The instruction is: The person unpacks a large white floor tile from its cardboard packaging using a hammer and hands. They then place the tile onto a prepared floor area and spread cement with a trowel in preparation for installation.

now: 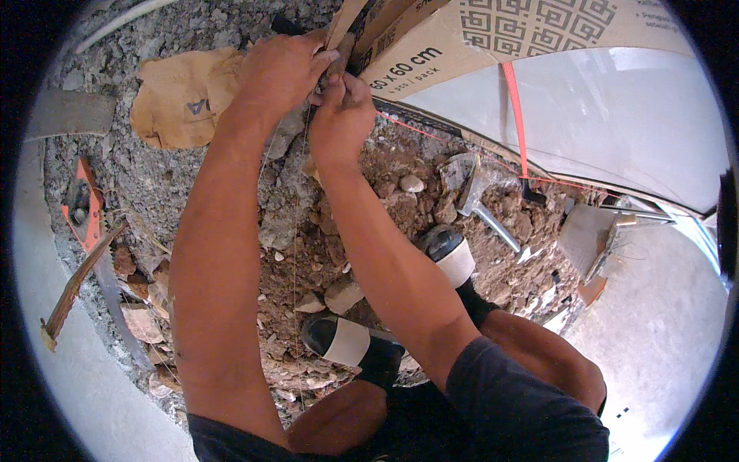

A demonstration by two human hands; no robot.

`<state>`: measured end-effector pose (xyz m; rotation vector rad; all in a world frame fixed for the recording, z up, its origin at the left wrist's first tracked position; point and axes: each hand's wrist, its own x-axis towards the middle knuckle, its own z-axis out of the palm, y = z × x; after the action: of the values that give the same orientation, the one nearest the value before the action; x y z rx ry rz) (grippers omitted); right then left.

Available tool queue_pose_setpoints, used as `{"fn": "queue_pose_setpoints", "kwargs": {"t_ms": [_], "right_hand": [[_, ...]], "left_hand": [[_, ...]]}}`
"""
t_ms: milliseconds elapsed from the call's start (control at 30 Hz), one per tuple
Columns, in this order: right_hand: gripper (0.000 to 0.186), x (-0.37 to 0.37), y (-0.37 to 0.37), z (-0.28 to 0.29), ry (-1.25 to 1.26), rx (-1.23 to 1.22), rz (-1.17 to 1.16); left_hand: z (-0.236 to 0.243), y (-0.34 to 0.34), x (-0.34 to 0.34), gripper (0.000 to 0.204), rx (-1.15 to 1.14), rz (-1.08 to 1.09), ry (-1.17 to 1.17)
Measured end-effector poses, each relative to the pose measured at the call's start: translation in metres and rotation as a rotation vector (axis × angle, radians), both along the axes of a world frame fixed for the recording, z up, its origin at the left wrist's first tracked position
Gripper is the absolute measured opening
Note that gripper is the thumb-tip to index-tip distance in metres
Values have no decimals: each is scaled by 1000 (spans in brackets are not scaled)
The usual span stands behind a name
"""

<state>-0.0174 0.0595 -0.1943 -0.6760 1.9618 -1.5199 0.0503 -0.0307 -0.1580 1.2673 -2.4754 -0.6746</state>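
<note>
At the top centre, my left hand is closed, its fingertips touching a short grey-brown piece like a stake. Beside it, my right hand has its fingers pinched at the same spot. Overlapping fingers hide what exactly they grip. A thin string runs from the fingers down past my forearms over the rubble. Just right of the hands stands a tile carton with a strip of cardboard rising next to the fingers. A torn piece of brown paper lies left of my left wrist.
A hammer lies on the broken soil right of my arms. Large pale tiles with a red strap lean at the upper right. At left are an orange-handled saw and a rough stick. My sandalled feet rest on rubble.
</note>
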Motion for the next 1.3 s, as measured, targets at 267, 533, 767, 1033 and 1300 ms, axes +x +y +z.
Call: {"fn": "queue_pose_setpoints", "kwargs": {"t_ms": [267,533,767,1033,1300], "right_hand": [[48,1,11,13,682,52,197],[58,-16,11,5,637,465,459],[40,-25,12,-5,655,530,663],[23,-102,56,78,1237,313,1670],[34,-122,74,126,1053,721,1920]], "left_hand": [[-7,-4,-1,28,-37,-5,-76],[-10,-2,-2,31,4,40,-53],[-12,0,-3,33,-5,18,-68],[37,27,34,38,68,-113,99],[213,319,289,39,293,585,-229]]}}
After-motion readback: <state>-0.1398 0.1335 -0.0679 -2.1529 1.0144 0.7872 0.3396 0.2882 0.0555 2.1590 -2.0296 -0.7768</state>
